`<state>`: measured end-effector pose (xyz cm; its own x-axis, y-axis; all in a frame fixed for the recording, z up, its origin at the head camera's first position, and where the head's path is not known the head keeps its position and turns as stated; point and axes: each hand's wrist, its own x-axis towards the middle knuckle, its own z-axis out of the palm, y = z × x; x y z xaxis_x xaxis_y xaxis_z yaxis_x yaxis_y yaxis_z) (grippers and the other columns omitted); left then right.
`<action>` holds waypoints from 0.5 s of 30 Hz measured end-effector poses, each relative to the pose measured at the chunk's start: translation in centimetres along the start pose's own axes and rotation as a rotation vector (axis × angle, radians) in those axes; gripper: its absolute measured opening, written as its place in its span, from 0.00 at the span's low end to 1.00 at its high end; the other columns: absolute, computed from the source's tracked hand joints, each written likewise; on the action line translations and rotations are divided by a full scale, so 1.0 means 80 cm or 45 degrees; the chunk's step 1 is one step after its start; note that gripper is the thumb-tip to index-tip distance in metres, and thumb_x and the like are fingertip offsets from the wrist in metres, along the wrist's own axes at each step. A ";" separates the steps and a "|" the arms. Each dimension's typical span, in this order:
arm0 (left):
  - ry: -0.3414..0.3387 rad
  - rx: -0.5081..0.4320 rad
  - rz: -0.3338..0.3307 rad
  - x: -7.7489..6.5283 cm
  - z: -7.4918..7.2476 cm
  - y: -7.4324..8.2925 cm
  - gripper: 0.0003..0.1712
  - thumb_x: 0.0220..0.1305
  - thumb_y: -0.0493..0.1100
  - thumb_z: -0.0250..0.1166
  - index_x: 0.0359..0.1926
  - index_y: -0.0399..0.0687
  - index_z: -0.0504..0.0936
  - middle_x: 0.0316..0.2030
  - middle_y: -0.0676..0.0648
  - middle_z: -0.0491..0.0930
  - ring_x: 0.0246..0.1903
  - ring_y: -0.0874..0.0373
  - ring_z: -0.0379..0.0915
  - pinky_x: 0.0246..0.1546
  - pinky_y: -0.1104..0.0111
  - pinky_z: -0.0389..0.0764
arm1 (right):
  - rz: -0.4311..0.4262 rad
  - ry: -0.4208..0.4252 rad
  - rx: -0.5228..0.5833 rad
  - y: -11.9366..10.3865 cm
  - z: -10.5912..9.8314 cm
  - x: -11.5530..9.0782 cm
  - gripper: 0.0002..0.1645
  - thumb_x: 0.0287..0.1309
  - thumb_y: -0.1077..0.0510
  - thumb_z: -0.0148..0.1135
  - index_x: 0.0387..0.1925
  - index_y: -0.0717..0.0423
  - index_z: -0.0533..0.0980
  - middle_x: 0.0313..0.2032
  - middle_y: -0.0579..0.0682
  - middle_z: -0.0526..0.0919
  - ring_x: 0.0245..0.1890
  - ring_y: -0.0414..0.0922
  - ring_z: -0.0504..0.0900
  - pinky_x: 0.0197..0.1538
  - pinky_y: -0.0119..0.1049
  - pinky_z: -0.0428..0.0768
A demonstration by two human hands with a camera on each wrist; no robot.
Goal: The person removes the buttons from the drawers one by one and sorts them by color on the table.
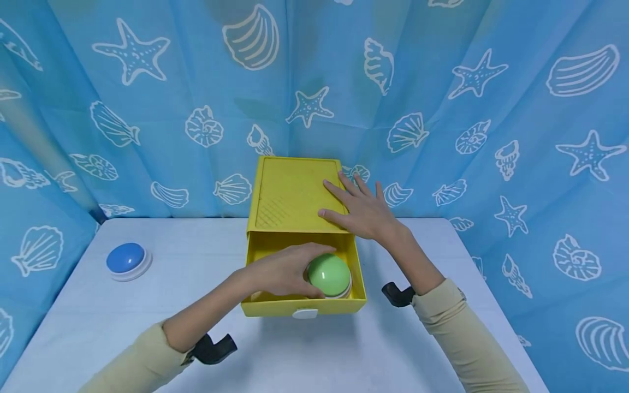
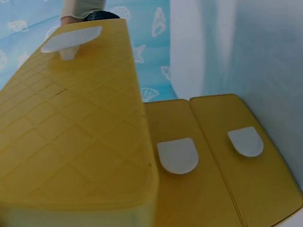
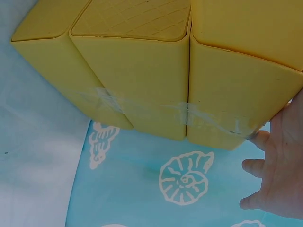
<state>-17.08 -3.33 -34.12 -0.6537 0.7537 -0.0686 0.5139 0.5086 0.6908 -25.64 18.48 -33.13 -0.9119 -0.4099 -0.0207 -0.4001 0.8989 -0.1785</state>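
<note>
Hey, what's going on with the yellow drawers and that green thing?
A person's left hand is holding a green dome-shaped button with a white base inside the open top drawer. Their right hand rests on top of the yellow drawer unit. The two lower drawers are shut. A similar blue button sits on the white table, off to the left.

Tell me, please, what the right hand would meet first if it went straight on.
The right hand, resting on the yellow cabinet, would probably meet the blue curtain behind it; depth is unclear.
</note>
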 end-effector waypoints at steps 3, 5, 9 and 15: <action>0.005 -0.004 -0.016 0.002 0.002 -0.002 0.44 0.58 0.43 0.76 0.71 0.40 0.65 0.62 0.45 0.72 0.57 0.52 0.69 0.57 0.59 0.76 | -0.002 0.002 0.001 0.001 0.001 0.001 0.47 0.66 0.23 0.38 0.79 0.36 0.47 0.79 0.48 0.38 0.77 0.59 0.35 0.69 0.69 0.30; 0.009 -0.007 -0.028 0.003 0.003 -0.002 0.43 0.58 0.44 0.76 0.71 0.40 0.66 0.61 0.45 0.72 0.56 0.52 0.70 0.56 0.59 0.76 | -0.002 0.004 -0.001 0.002 0.001 0.002 0.48 0.66 0.23 0.38 0.79 0.36 0.47 0.79 0.48 0.38 0.77 0.59 0.35 0.69 0.69 0.30; 0.008 -0.004 -0.040 0.006 0.004 -0.004 0.43 0.58 0.44 0.76 0.70 0.41 0.67 0.61 0.46 0.73 0.55 0.53 0.70 0.55 0.60 0.77 | 0.000 -0.001 0.004 0.003 0.002 0.002 0.48 0.66 0.22 0.37 0.79 0.36 0.47 0.79 0.49 0.39 0.77 0.59 0.35 0.69 0.69 0.30; 0.034 -0.007 -0.056 0.005 0.002 -0.003 0.41 0.57 0.46 0.77 0.69 0.44 0.70 0.59 0.48 0.75 0.53 0.54 0.71 0.52 0.62 0.78 | 0.007 -0.006 0.012 0.002 0.001 0.003 0.49 0.65 0.21 0.36 0.79 0.36 0.47 0.79 0.49 0.38 0.77 0.59 0.35 0.69 0.69 0.30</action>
<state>-17.37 -3.12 -34.46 -0.6902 0.7192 -0.0798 0.4815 0.5388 0.6913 -25.94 18.55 -33.22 -0.9138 -0.4054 -0.0261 -0.3939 0.8998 -0.1876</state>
